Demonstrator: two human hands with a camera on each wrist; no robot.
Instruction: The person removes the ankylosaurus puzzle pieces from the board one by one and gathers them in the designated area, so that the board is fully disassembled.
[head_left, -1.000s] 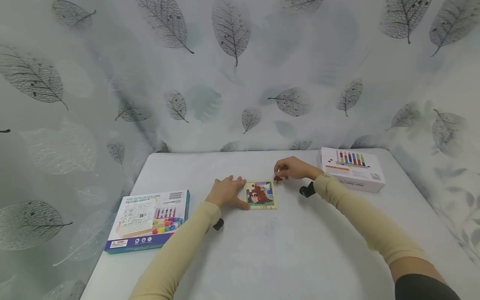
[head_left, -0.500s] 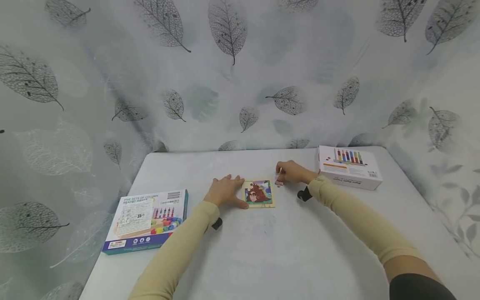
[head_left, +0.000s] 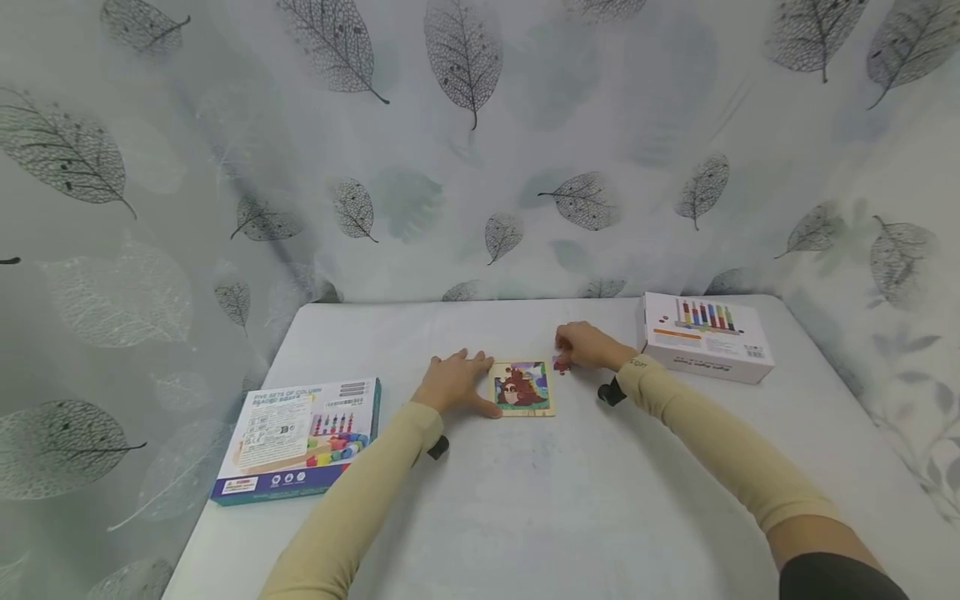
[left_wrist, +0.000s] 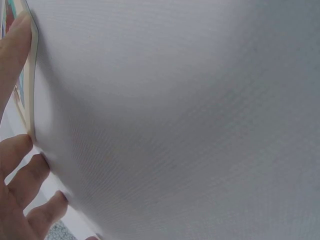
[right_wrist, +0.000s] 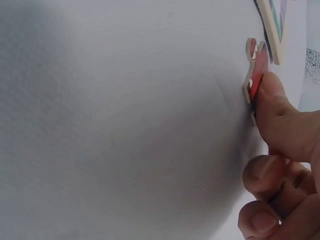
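Note:
A small square jigsaw puzzle in a pale wooden frame lies flat on the table, showing a brown animal picture. My left hand rests along its left side, fingers spread. In the left wrist view the thumb touches the frame's edge and a fingertip meets its corner. Just right of the frame, my right hand pinches a red puzzle piece with white marks. The piece is apart from the frame, close to the tabletop; the thumb covers part of it.
A flat boxed bead set lies on the table's left side. Toward the back right stands a white box with coloured columns printed on it. A leaf-patterned curtain hangs behind the white table.
The right hand has come down slightly, and the piece in its fingers has turned, showing a pale pink look half a second ago and red now. The left hand stays at the frame.

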